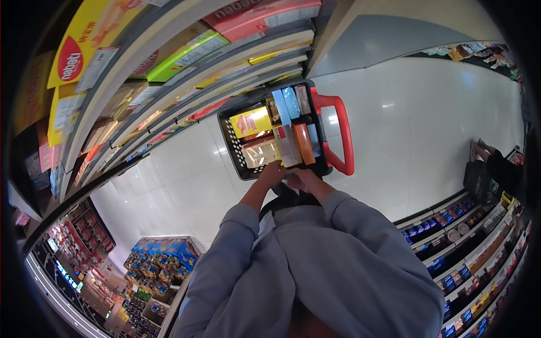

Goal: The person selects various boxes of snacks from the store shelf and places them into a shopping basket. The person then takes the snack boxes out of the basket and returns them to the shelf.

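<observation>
Both hands down at a black basket (227,138)

Reaches down with both arms, in a blue-grey top (355,242) with folded cuffs. Has the left hand (274,173) at the near side of the basket, next to a shiny pale brown pack (261,153). Has the right hand (304,179) close beside it, at the same side. Bends the fingers in on both hands, but cannot tell from here about holding or just touching.

Has the basket right in front of the body, by a tall shelf (132,50), with its red handle (347,135) pointing right. Shows inside it a yellow box (251,122) at the left, a tall blue box (281,107) and a light blue pack (291,102) at the far side, and a grey box (288,147) next to an orange-brown box (304,144) nearer the hands.

Shows around it a white floor (394,107), a low shelf (462,265) with blue packs at the lower right, a blue stand (179,248) at the lower left, and another person (499,169) far off at the right edge.
</observation>
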### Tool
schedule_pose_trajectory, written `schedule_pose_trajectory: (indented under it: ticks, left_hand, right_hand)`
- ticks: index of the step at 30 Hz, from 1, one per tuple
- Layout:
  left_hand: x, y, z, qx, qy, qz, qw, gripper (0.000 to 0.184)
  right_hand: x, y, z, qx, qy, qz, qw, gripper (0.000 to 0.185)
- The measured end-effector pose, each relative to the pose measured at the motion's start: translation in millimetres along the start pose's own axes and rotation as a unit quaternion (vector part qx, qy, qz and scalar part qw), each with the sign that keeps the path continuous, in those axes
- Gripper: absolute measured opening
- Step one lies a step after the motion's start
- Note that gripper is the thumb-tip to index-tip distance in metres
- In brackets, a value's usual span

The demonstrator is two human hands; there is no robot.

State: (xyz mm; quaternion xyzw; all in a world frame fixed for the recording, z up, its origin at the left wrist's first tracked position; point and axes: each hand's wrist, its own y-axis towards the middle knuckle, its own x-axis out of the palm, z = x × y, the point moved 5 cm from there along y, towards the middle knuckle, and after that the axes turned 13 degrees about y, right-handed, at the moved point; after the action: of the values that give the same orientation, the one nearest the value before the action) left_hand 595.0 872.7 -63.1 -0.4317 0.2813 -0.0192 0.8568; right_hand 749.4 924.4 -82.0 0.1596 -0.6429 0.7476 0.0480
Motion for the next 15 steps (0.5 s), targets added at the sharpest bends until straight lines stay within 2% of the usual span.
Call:
schedule_pose_trajectory:
  ticks: [2,5,8,9,12,14,15]
  left_hand:
    - [-13.4,-19.3,8.5,0.035,0.027,0.023,0.999,0.047]
    - [-24.9,-41.6,-5.0,0.03,0.05,0.023,0.998,0.042]
    - [-50.4,-70.3,-13.7,0.01,0.062,0.03,0.998,0.035]
    - [-50.5,-75.8,-28.1,0.025,0.064,0.067,0.995,0.035]
    - [-57.7,-87.1,-71.1,-0.016,0.025,0.056,0.998,0.041]
    - [-89.9,-119.0,-67.8,-0.007,0.021,0.058,0.998,0.048]
    - [-91.8,-120.6,-87.3,-0.002,0.013,0.087,0.996,0.049]
  right_hand:
    - [8.6,-10.5,-3.9,0.004,-0.068,-0.011,0.998,0.034]
    - [14.2,-20.1,-5.0,-0.009,-0.102,-0.051,0.993,0.036]
    - [24.7,-33.7,-13.0,-0.029,-0.105,-0.038,0.993,0.038]
    - [30.9,-40.2,-19.0,-0.043,-0.1,-0.035,0.993,0.037]
    - [57.1,-63.5,-32.6,-0.09,-0.077,-0.036,0.992,0.034]
    - [71.4,-79.8,-44.0,-0.128,-0.07,-0.048,0.988,0.033]
    - [73.9,-70.4,-48.6,-0.149,-0.066,-0.098,0.982,0.028]
